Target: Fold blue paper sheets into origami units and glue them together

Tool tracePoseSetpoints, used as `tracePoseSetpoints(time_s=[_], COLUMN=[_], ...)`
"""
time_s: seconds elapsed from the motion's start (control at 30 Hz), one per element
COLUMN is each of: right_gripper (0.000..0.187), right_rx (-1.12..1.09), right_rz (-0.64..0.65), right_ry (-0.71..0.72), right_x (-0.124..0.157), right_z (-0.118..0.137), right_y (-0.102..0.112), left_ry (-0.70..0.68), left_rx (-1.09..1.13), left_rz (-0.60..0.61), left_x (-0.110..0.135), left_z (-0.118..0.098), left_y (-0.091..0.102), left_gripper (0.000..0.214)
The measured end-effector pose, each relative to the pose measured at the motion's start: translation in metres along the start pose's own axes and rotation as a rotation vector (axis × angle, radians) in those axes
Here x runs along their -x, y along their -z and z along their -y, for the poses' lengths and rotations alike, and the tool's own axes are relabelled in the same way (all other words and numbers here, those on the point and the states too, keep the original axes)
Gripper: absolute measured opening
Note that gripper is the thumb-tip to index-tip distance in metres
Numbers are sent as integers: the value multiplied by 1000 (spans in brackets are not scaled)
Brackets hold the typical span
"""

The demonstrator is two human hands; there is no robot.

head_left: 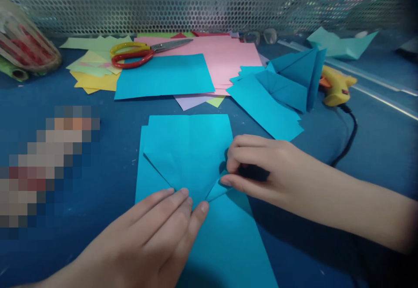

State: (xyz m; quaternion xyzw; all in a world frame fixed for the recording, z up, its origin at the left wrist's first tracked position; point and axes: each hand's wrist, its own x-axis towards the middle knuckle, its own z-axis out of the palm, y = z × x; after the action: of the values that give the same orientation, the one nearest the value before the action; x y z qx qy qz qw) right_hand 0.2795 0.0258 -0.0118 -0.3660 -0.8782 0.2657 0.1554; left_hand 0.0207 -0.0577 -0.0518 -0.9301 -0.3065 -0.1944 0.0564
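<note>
A blue sheet of paper (192, 149) with folded flaps lies in front of me, on top of a longer blue paper (225, 244). My left hand (156, 231) rests on it near the point where the folds meet, fingers stretched out flat. At the right side, my right hand (254, 162) pinches the edge of a small folded flap (218, 188) between thumb and fingers. On the left another flap stands slightly raised along a slanting crease. My left palm covers part of the lower paper.
Scissors (137, 55) lie across a blue sheet (166, 79) and pink paper (228, 57). Folded blue paper (287, 83) stands near a yellow glue gun (338, 85) with a black cord. A clear jar (29, 44) is at the left, above a pixelated object (42, 166).
</note>
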Motion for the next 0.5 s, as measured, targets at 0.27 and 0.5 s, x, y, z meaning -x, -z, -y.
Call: tracePoseSetpoints(time_s=[0.27,0.5], right_gripper=[22,22], right_rx=[30,30], right_rz=[-27,-3], right_ry=[-55,-31], right_x=[1,1], right_z=[3,2], right_y=[-3,-2], left_ry=[60,80], left_rx=[12,24], left_rz=[-14,15], left_x=[-5,-2], left_z=[-3,-5], left_y=[-1,-4], left_gripper=[52,45])
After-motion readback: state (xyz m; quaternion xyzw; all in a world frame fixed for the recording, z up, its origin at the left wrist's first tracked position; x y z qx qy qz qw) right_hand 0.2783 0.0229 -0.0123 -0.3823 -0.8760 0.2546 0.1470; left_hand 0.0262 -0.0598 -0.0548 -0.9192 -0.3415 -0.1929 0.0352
